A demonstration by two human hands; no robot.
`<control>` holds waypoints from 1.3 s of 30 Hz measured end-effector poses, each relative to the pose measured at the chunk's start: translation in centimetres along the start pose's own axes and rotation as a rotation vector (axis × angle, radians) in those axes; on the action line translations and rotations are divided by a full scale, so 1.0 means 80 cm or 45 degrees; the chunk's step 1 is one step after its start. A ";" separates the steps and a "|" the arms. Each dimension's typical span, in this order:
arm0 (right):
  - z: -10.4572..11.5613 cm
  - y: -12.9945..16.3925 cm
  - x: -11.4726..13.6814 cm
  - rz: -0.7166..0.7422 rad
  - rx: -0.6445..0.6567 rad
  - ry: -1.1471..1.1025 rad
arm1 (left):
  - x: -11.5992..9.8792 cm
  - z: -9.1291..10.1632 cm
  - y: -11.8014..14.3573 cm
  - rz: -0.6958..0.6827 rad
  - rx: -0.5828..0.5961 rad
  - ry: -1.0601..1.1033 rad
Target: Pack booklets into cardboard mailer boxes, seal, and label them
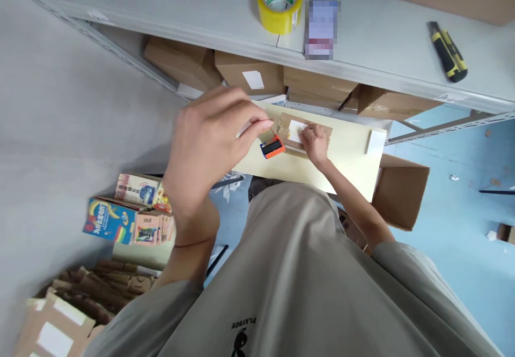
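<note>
My left hand is raised at the left of the table, closer to the camera, with thumb and index finger pinched together. What lies in the pinch is too small to make out. Just below those fingertips is a small orange, black and blue object; I cannot tell whether it is joined to them. A flat brown cardboard parcel with a white label lies on the table. My right hand rests on the parcel, its curled fingers pressed together at the label's right part.
The pale yellow table stands under a grey shelf. On the shelf are a yellow tape roll, a blurred-out flat item and a utility knife. An open carton is at right; books stand at left.
</note>
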State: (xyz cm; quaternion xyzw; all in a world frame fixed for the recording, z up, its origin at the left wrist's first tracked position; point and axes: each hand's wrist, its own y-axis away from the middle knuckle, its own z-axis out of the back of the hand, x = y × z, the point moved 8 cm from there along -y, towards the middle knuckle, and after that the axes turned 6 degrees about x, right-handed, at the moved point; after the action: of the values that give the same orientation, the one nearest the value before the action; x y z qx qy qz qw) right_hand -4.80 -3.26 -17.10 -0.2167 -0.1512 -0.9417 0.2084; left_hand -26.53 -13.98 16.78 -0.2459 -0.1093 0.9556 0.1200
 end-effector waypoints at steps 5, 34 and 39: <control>-0.004 0.005 0.002 0.056 0.004 -0.064 | -0.036 0.009 -0.043 -0.053 0.037 -0.056; 0.007 -0.003 -0.026 0.444 0.253 -0.856 | -0.043 -0.086 -0.104 -0.101 -0.009 0.204; 0.025 -0.007 -0.043 0.431 0.236 -1.045 | -0.043 -0.072 -0.112 -0.091 -0.040 0.287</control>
State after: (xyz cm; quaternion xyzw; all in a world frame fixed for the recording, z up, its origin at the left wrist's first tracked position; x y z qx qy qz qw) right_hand -1.57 -0.91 -17.12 -0.5741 -0.2674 -0.7130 0.3008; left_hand -19.19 -5.64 15.80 -0.3496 -0.1187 0.9152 0.1618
